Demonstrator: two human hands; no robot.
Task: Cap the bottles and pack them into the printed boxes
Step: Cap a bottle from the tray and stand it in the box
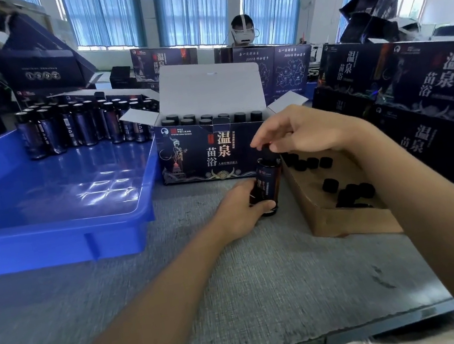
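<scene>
Left hand [239, 210] grips the bottle [269, 180] low; right hand [305, 129] pinches its cap [268, 152] above.

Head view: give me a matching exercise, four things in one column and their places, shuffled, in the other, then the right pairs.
Things
1. loose black caps
2. single bottle
3. capped bottles in rows
4. cluster of bottles

Places
A. in the open printed box
B. in the blue plastic tray
C. in the brown cardboard box
D. above the table, gripped by the left hand, with the right hand pinching a cap at its top

Pairs: 1-C, 2-D, 3-A, 4-B
</scene>
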